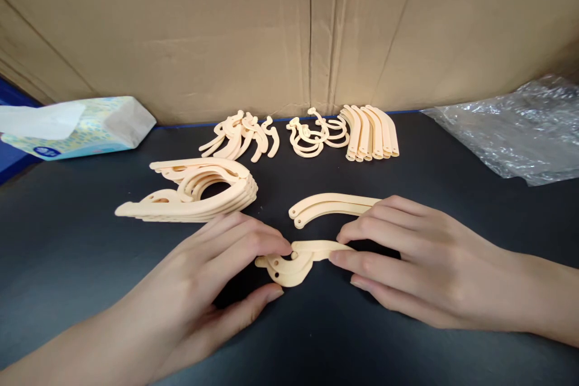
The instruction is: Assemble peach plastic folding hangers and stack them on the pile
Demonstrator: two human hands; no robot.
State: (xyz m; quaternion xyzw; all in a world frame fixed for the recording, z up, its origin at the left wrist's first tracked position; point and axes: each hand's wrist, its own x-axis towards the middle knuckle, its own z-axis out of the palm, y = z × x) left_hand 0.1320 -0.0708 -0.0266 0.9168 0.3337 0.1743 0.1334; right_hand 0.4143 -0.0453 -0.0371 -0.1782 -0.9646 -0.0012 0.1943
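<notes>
A beige plastic folding hanger (292, 268), its curved parts laid together, rests low on the black table between my hands. My left hand (217, 277) grips its left end, with the index fingertip on the upper edge and the thumb close below. Holes show in that rounded end. My right hand (407, 262) pinches the right end of the same hanger, its fingertips covering that part. Just behind lie two long curved hanger arms (335, 204) side by side, their right ends hidden by my right hand.
A stack of folded hangers (194, 208) sits at left. Along the cardboard wall (203, 30) lie small curved pieces (239, 136), hook pieces (316, 132) and a row of hanger arms (368, 132). A tissue pack (104, 126) is at back left, clear plastic film (511, 126) at back right.
</notes>
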